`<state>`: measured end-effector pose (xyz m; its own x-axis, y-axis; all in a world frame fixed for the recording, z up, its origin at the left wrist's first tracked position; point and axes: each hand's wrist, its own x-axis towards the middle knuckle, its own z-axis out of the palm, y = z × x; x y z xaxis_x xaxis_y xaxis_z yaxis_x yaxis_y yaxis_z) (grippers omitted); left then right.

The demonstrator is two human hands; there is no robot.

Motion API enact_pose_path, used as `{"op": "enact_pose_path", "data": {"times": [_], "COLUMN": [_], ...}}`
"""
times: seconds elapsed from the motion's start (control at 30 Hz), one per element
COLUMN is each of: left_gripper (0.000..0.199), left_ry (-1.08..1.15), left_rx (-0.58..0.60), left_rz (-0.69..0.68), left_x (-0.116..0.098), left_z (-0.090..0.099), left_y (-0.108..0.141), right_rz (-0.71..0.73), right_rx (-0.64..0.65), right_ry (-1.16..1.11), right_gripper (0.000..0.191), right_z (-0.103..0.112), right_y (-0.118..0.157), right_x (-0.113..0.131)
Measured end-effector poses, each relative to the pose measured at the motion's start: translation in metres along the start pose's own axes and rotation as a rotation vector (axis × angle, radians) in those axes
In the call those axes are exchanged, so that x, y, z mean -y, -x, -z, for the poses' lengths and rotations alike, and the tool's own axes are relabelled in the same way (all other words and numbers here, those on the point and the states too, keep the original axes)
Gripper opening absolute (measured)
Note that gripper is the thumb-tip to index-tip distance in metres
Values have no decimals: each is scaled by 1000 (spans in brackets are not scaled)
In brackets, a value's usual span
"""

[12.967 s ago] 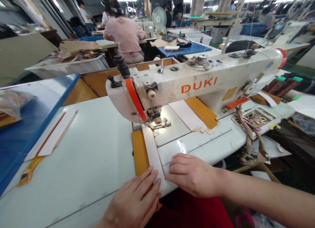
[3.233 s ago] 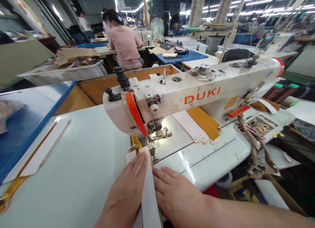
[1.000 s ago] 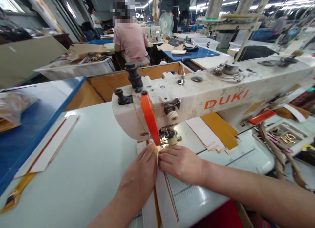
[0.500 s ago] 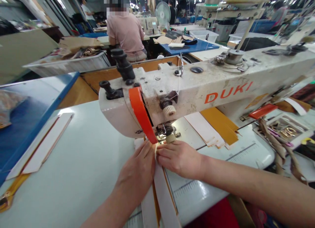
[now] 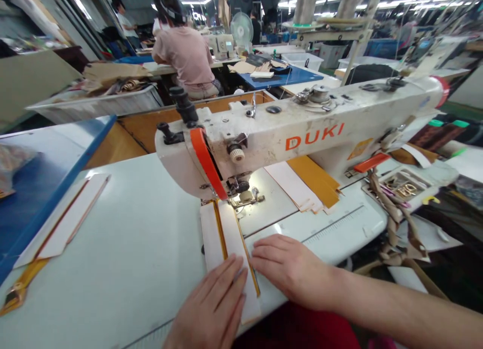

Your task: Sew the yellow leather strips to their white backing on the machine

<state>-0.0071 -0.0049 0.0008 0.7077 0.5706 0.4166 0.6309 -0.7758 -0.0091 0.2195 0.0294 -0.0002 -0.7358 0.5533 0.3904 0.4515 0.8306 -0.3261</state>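
Note:
A long white strip with orange-yellow edging [image 5: 226, 243] lies flat on the white sewing table, its far end just under the presser foot [image 5: 241, 195] of the DUKI sewing machine [image 5: 313, 133]. My left hand [image 5: 209, 311] rests flat on the strip's near part, with the fingers together. My right hand [image 5: 287, 271] lies on the table against the strip's right edge, holding nothing. The foot's underside is hidden by the machine head.
Stacked white and yellow strips [image 5: 305, 185] lie behind the needle. A finished strip [image 5: 64, 218] lies at left by a blue-edged board [image 5: 64, 188]. A tray of metal buckles [image 5: 402, 190] and hanging brown straps [image 5: 392, 223] sit right. A co-worker [image 5: 184, 57] sits beyond.
Both hands have moved back from the presser foot toward me and lie flatter. The strip now shows in full, lying straight and flat. The view has swung slightly left.

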Motion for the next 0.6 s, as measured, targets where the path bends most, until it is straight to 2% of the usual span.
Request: {"op": "enact_pose_path", "data": {"times": [0.13,0.23,0.4,0.53,0.6], "left_gripper": [27,29,40,39,40], "left_ry": [40,33,61,19,10], "left_rx": [-28,-24,-220,-88,-70], "left_rz": [-67,-115,-73,-79,-73], "left_x": [-8,-9,-14,-17,-19], "left_z": [8,5,-7,-2,2], "left_y": [11,14,18,19,20], "right_rz": [32,71,131,153,158], "right_rx": [15,45,74,70,69], "right_ry": [-54,-70,-97,-95,-93], "right_gripper": [22,19,18,18,18], "right_z": [1,1,2,1,1], "right_y": [11,12,15,16,16], "right_x": [6,6,4,3,2]}}
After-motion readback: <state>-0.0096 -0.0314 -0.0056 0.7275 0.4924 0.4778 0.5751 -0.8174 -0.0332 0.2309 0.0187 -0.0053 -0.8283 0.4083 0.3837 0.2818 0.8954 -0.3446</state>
